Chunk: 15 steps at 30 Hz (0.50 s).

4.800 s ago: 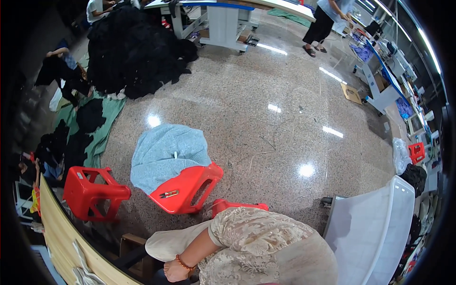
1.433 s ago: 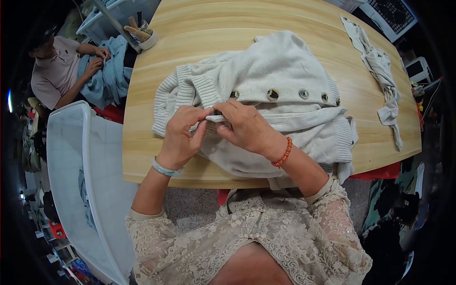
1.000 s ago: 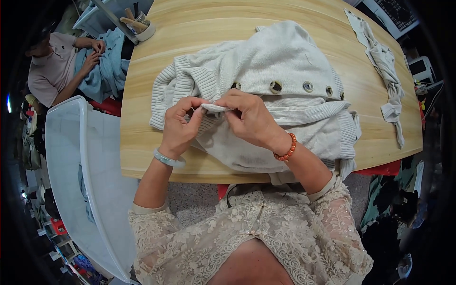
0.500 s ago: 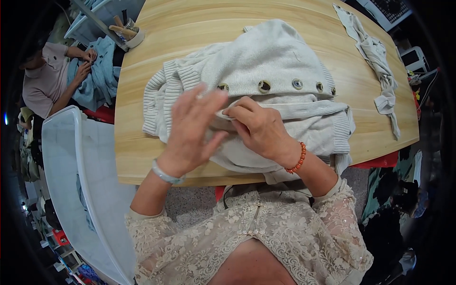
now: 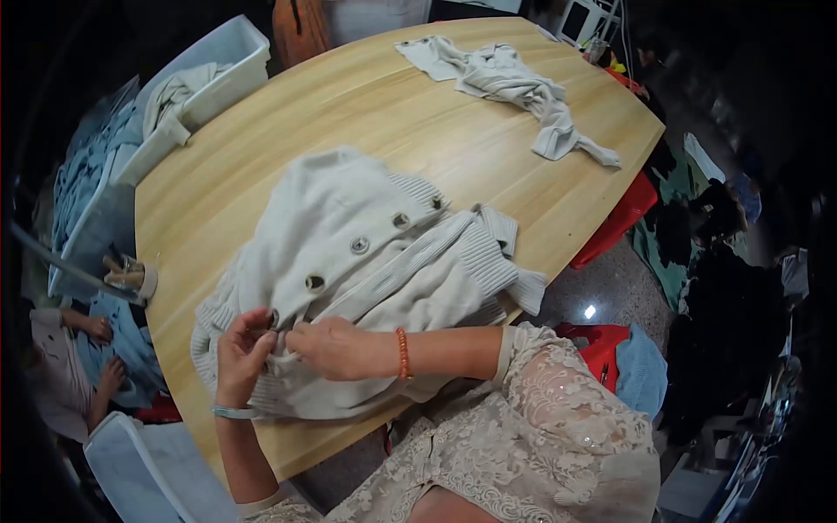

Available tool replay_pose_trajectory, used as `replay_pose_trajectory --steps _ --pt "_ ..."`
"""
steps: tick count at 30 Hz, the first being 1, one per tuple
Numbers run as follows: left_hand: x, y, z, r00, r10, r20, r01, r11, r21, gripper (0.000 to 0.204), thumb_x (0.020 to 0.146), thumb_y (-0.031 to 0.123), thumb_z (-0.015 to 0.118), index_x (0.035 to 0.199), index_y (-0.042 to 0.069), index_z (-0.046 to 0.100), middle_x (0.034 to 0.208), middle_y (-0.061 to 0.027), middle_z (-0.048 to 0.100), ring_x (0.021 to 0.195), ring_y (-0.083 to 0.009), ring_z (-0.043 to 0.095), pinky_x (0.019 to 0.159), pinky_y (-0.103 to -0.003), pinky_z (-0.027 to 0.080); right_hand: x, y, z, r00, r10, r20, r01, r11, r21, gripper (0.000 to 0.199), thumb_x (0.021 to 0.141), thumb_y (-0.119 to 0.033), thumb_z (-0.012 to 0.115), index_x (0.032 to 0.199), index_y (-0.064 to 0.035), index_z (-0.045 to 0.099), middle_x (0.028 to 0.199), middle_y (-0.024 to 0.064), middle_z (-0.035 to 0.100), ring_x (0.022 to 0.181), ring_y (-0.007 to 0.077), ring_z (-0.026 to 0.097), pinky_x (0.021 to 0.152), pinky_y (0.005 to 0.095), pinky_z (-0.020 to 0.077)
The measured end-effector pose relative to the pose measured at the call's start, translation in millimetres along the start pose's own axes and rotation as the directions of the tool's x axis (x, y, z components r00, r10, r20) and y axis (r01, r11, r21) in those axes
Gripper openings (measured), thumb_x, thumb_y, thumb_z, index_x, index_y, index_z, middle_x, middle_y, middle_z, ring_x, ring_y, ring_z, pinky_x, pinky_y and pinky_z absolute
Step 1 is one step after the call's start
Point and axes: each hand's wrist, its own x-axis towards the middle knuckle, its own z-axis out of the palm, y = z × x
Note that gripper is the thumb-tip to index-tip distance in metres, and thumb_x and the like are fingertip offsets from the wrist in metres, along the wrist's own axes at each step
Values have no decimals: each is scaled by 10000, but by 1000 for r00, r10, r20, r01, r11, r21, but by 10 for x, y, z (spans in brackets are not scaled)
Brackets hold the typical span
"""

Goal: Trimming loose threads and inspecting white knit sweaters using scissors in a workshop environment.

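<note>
An off-white knit cardigan (image 5: pixel 301 205) lies bunched on the wooden table (image 5: pixel 366 113) with ribbed cuffs and bands. Along its front edge runs a row of round buttons, among them a grey one (image 5: pixel 359 245) and a dark-centred one (image 5: pixel 315 283). My left hand (image 5: pixel 240 357) pinches the button (image 5: pixel 273 319) at the near left end of the row, thumb and fingers closed. Close by on the right, my right hand (image 5: pixel 336 349) has its fingers closed on the edge of the ribbed band. Exactly how button and band meet between my fingertips is hidden.
Another off-white knit piece (image 5: pixel 514 78) lies twisted at the table's far right. A holder with wooden-handled tools (image 5: pixel 131 277) stands at the left edge. Bins (image 5: pixel 222 74) with garments are behind it; a white bin (image 5: pixel 148 471) sits nearer. A co-worker handles blue cloth (image 5: pixel 122 344).
The view has swung round to the right. My left hand, blurred and spread before, has come down and closed on the end button. My right hand stays closed on the cardigan.
</note>
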Motion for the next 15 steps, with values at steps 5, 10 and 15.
replay_pose_trajectory --steps 5,10,15 --pt "278 -119 230 980 167 -106 -105 894 436 193 810 -5 705 987 -20 629 852 -24 650 703 -77 604 627 -235 512 -25 14 -81 995 -15 -102 15 1000 4 207 842 -102 594 1007 -21 500 924 184 585 774 391 635 701 476 509" --pt "210 47 132 999 -48 -12 49 991 127 90 836 24 709 875 -5 633 746 -15 642 634 -69 582 581 -217 479 8 14 -56 998 22 -58 -30 989 -142 264 813 -25 565 1062 -22 477 955 219 605 832 391 658 698 469 520" --pt "26 213 150 996 -83 -38 86 992 88 110 870 101 718 892 1 677 774 6 663 647 -46 556 571 -196 426 29 -82 -111 957 1 -290 -14 999 -44 317 830 -70 615 1107 -22 469 898 180 596 810 345 662 642 420 536"
